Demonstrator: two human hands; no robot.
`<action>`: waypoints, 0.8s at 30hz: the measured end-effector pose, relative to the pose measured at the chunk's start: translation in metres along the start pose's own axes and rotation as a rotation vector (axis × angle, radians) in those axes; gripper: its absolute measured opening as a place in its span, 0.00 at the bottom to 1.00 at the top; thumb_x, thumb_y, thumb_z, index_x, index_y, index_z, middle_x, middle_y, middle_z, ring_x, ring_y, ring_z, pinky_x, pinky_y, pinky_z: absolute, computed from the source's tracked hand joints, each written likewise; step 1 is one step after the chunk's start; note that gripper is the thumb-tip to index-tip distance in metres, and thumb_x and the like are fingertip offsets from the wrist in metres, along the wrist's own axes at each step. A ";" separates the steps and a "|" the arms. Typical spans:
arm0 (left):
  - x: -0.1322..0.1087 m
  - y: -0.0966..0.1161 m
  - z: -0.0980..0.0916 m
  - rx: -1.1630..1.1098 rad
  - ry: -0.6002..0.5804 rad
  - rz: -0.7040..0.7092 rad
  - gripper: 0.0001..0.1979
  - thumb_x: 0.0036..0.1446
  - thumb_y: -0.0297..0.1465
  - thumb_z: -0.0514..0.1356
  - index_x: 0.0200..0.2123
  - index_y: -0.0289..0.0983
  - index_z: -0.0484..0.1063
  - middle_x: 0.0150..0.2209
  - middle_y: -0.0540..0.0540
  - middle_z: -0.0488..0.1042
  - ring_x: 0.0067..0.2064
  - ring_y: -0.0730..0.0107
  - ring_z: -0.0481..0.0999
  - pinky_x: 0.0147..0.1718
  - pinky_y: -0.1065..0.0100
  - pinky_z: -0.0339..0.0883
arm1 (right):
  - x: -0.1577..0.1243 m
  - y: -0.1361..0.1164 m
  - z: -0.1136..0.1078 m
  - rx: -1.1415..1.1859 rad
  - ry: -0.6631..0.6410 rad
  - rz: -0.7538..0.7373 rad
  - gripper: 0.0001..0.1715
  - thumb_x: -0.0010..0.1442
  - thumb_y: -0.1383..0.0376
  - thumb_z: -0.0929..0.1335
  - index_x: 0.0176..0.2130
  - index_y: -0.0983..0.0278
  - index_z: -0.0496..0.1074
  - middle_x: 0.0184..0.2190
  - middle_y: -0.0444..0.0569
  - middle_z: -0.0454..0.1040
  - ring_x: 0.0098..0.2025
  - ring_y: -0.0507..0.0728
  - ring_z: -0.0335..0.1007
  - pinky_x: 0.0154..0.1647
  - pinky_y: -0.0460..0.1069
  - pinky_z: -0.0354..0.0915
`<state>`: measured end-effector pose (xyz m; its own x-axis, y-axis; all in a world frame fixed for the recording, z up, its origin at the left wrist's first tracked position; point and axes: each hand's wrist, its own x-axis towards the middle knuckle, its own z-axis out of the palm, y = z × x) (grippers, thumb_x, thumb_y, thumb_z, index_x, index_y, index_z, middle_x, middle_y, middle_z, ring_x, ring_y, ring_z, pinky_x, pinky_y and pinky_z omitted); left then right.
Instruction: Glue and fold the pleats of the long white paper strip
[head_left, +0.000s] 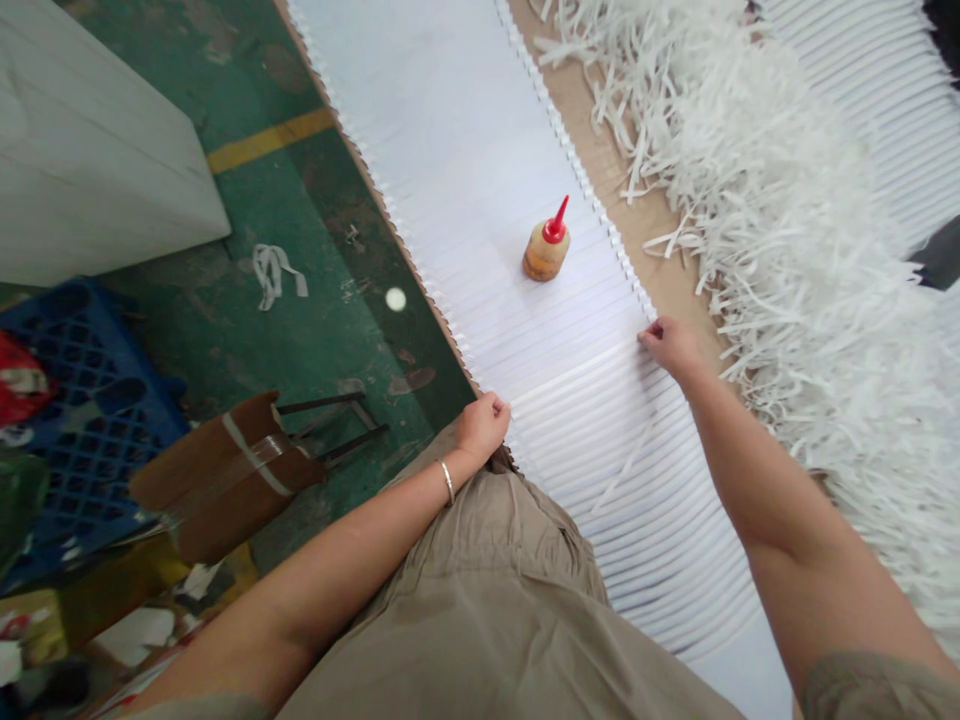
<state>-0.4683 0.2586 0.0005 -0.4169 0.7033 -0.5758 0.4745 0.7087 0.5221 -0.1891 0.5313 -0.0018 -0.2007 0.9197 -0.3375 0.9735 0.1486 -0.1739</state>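
A khaki garment (487, 600) fills the foreground as a person works at a counter (600, 165) lined with a row of white sheets (465, 150), overlapped like shingles. The left hand (484, 425), a bangle (448, 482) at its wrist, is curled shut at the row's left edge; whether it grips a sheet cannot be told. The right hand (670, 345) pinches the row's right edge, fingers together. A glue bottle (546, 250) with a red nozzle stands upright on the sheets beyond both hands. A heap of white paper strips (787, 250) lies to the right.
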 end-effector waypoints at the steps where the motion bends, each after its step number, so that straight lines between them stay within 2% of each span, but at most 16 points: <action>1: 0.000 0.001 -0.001 0.012 0.001 0.000 0.09 0.60 0.32 0.60 0.26 0.39 0.70 0.30 0.45 0.78 0.33 0.65 0.75 0.32 0.68 0.58 | 0.000 -0.001 -0.001 0.003 -0.005 0.005 0.10 0.58 0.56 0.68 0.35 0.60 0.75 0.33 0.51 0.80 0.37 0.60 0.73 0.36 0.51 0.64; 4: -0.001 0.000 -0.003 0.041 -0.003 0.005 0.12 0.61 0.34 0.60 0.25 0.40 0.67 0.28 0.46 0.76 0.31 0.65 0.73 0.30 0.68 0.56 | 0.002 0.001 -0.009 -0.022 0.017 0.048 0.09 0.58 0.58 0.68 0.36 0.60 0.76 0.34 0.53 0.80 0.38 0.62 0.74 0.38 0.52 0.64; 7: -0.003 -0.006 -0.005 0.013 -0.005 0.030 0.13 0.61 0.35 0.60 0.25 0.41 0.65 0.25 0.48 0.73 0.29 0.66 0.71 0.30 0.69 0.55 | 0.008 0.011 -0.023 -0.043 0.108 0.115 0.12 0.59 0.59 0.66 0.40 0.62 0.76 0.38 0.57 0.80 0.40 0.64 0.74 0.40 0.54 0.65; 11: -0.003 -0.017 -0.007 -0.087 -0.022 0.045 0.12 0.62 0.36 0.57 0.26 0.41 0.65 0.23 0.50 0.71 0.27 0.68 0.71 0.29 0.69 0.55 | 0.026 0.017 -0.038 0.018 0.199 0.111 0.16 0.62 0.59 0.64 0.44 0.63 0.76 0.40 0.59 0.80 0.42 0.65 0.73 0.45 0.55 0.65; 15: -0.005 -0.021 -0.010 -0.158 -0.034 0.058 0.12 0.63 0.38 0.56 0.27 0.41 0.65 0.21 0.52 0.70 0.25 0.68 0.71 0.28 0.70 0.57 | 0.067 -0.003 -0.037 0.078 0.245 0.076 0.19 0.64 0.55 0.64 0.45 0.63 0.76 0.40 0.58 0.80 0.42 0.64 0.72 0.45 0.54 0.65; 19: -0.008 -0.015 -0.016 -0.247 -0.059 0.068 0.12 0.62 0.39 0.55 0.27 0.41 0.64 0.19 0.53 0.68 0.24 0.68 0.71 0.27 0.69 0.58 | 0.105 -0.027 -0.030 0.146 0.306 0.143 0.23 0.63 0.52 0.66 0.49 0.65 0.75 0.42 0.59 0.79 0.42 0.64 0.72 0.45 0.54 0.66; 21: -0.010 -0.011 -0.018 -0.294 -0.082 0.063 0.12 0.61 0.40 0.55 0.27 0.41 0.64 0.19 0.54 0.67 0.23 0.69 0.70 0.27 0.69 0.59 | 0.109 -0.027 -0.029 0.140 0.320 0.166 0.18 0.64 0.57 0.64 0.46 0.65 0.76 0.41 0.60 0.79 0.42 0.64 0.72 0.46 0.55 0.65; 24: -0.012 -0.006 -0.017 -0.358 -0.123 0.060 0.13 0.61 0.41 0.54 0.28 0.41 0.64 0.18 0.54 0.66 0.22 0.69 0.70 0.27 0.69 0.59 | 0.090 -0.011 -0.032 0.121 0.330 0.166 0.15 0.64 0.62 0.63 0.42 0.65 0.76 0.39 0.59 0.79 0.43 0.65 0.72 0.48 0.56 0.64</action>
<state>-0.4793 0.2469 0.0144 -0.2900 0.7475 -0.5976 0.1849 0.6564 0.7314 -0.2146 0.6243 -0.0009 0.0242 0.9980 -0.0579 0.9657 -0.0383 -0.2567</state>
